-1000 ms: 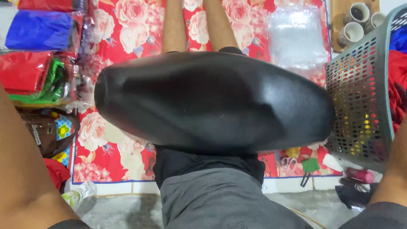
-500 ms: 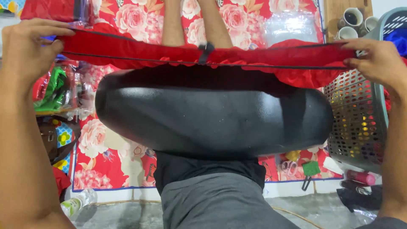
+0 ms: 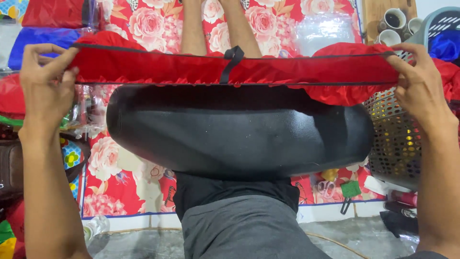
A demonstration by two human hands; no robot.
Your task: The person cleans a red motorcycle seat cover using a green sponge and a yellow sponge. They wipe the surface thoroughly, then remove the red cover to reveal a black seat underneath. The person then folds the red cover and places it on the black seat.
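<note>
Fingers [image 3: 52, 62] of the left hand [image 3: 44, 88] are pinched together on the left end of a red fabric cover [image 3: 230, 69], and the right hand [image 3: 421, 88] grips the right end the same way, fingers clamped on the cloth. Between the two hands the cover is pulled into a taut horizontal band, edged with thin black trim, with a short black strap [image 3: 232, 60] crossing its middle. More of the red cloth bunches loosely at the right, below the band.

Just below the stretched cover sits a long, smooth black padded seat [image 3: 239, 139], shaped like a rounded oval and resting across the person's lap. The cover's lower edge lies at the seat's far edge; whether they touch cannot be told.

Beyond the seat the person's bare legs stretch out over a red mat printed with pink roses [image 3: 129, 163]. To the right stands a grey plastic basket [image 3: 402, 144] with a perforated wall, close beside the seat's right end. At the top right a few cups [image 3: 395, 19] sit on a wooden board. Folded red and blue packets in clear wrapping [image 3: 43, 36] lie at the far left.
</note>
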